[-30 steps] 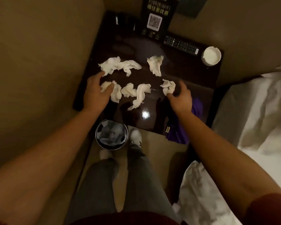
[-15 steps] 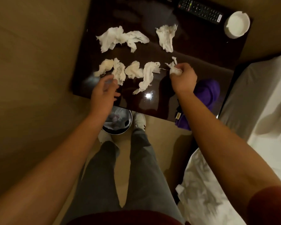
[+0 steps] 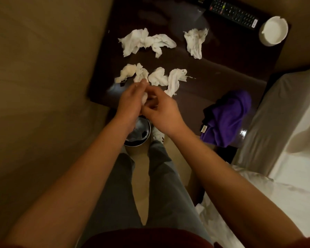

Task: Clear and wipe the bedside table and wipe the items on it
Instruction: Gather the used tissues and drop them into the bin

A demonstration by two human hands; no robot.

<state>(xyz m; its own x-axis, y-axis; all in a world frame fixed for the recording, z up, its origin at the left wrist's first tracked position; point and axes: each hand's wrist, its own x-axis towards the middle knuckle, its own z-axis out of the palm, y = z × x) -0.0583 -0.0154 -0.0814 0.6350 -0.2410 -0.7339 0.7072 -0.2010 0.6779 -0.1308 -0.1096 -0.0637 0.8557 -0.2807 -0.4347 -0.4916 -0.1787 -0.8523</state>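
Note:
The dark glossy bedside table (image 3: 222, 68) carries several crumpled white tissues: a long one (image 3: 143, 42) at the back left, one (image 3: 195, 42) at the back middle and a row (image 3: 157, 78) nearer me. At the table's front edge my hands meet. My right hand (image 3: 161, 110) pinches a small tissue wad (image 3: 144, 99) against the palm of my left hand (image 3: 131, 102), whose fingers are stretched out and cupped around it. A purple cloth (image 3: 227, 117) hangs over the front right edge.
A black remote (image 3: 234, 13) and a white ashtray (image 3: 273, 31) lie at the back right. A round bin (image 3: 141, 133) with a dark liner stands on the floor right under my hands, by my shoes. A white bed (image 3: 293, 140) borders the right; a beige wall runs along the left.
My right hand closed on the small tissue at the right of the row, lifted it and carried it left. My left hand left the row and met it above the bin.

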